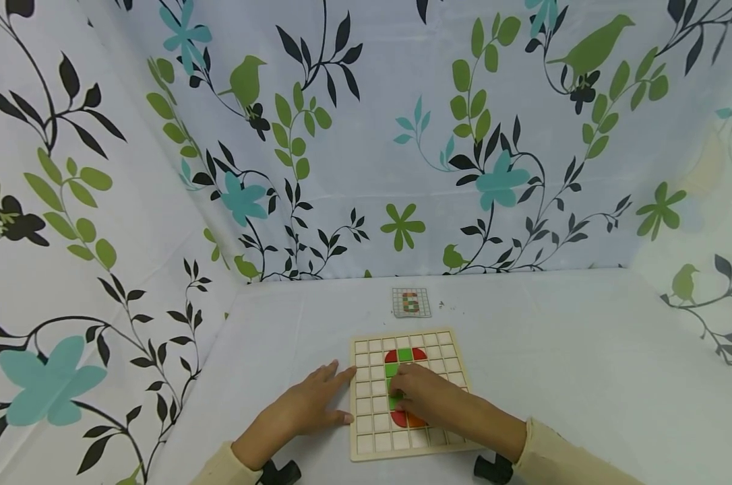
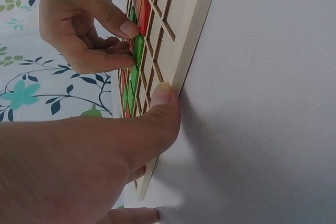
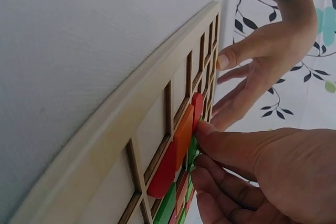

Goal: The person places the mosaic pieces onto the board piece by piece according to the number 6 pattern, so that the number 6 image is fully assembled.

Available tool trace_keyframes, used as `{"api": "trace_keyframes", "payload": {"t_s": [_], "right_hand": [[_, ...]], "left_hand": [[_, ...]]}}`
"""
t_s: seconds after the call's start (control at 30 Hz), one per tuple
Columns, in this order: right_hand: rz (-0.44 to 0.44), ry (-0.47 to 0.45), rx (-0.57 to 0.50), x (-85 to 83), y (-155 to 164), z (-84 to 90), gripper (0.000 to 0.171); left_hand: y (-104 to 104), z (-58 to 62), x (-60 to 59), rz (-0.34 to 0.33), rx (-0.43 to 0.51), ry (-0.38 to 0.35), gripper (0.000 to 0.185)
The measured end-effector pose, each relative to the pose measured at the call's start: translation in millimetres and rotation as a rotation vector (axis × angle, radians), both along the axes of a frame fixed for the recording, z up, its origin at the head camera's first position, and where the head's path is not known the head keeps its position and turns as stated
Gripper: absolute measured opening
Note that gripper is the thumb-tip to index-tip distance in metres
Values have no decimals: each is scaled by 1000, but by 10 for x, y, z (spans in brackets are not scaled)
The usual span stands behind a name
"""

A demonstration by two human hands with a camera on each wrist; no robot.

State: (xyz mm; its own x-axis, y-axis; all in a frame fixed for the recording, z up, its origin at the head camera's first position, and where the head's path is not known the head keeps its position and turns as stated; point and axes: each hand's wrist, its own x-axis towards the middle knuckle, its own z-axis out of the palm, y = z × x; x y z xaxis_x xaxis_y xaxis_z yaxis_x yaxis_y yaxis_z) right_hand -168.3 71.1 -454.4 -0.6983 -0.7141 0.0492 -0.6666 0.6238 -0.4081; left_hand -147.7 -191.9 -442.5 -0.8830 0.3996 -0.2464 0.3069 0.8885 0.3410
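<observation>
A wooden grid board (image 1: 366, 453) lies on the white table, with red, green and orange tiles set in its cells. My right hand (image 1: 429, 397) reaches over the board and pinches a green tile (image 2: 138, 50) between thumb and fingers, low at the grid. In the right wrist view that hand (image 3: 262, 177) stands beside an orange tile (image 3: 182, 135) and a red tile (image 3: 164, 174). My left hand (image 1: 311, 402) rests at the board's left edge, its thumb (image 2: 161, 95) touching the rim and its fingers loosely extended. The right hand hides several middle cells from above.
A small pattern card (image 1: 411, 303) with a coloured figure 6 on a grid lies behind the board. A leaf-and-bird patterned curtain (image 1: 366, 168) hangs behind and beside the table. Dark straps with devices (image 1: 493, 468) sit at both wrists.
</observation>
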Motion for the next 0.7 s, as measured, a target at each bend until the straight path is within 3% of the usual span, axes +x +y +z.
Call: {"api": "trace_keyframes", "payload": {"t_s": [0.33, 0.7], "right_hand": [[-1, 15, -4, -4, -1, -19, 14], [-34, 46, -36, -72, 194, 94, 18]], "left_hand": [[16, 30, -2, 13, 3, -25, 83], [-1, 15, -29, 27, -15, -37, 81]]}}
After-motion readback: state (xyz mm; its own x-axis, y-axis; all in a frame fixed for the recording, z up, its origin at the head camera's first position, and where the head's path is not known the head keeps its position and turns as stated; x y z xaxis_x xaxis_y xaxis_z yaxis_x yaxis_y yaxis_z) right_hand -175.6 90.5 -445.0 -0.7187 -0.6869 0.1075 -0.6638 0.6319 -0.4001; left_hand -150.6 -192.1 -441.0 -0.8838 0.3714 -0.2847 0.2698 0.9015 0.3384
